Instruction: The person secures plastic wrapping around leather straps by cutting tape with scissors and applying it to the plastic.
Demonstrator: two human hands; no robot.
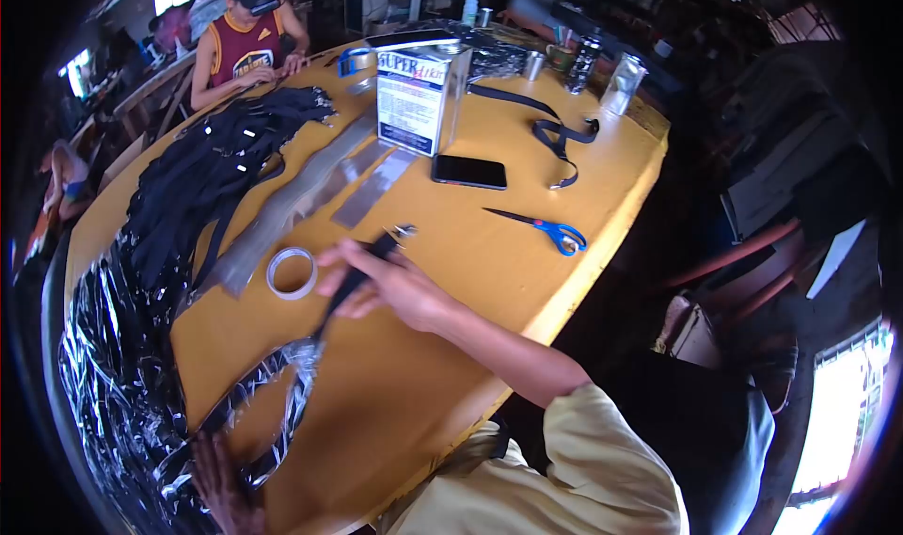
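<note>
My right hand (404,288) is over the middle of the table, its fingers closed around a black strap (350,286). A metal clip (404,231) shows at the strap's upper end. Below the hand, the strap runs into a shiny clear plastic sleeve (299,370) that loops down toward my left hand (224,488). This hand lies with fingers stretched out beside a pile of plastic-wrapped black straps (113,375), at the lower left. A roll of tape (292,273) is just left of my right hand.
Loose black straps (207,159) are heaped at the left, near a co-worker (246,55). Farther back stand a tin can (411,102) and metal cups (623,83). A phone (468,172), blue-handled scissors (560,236) and another black strap (555,130) lie toward the right edge.
</note>
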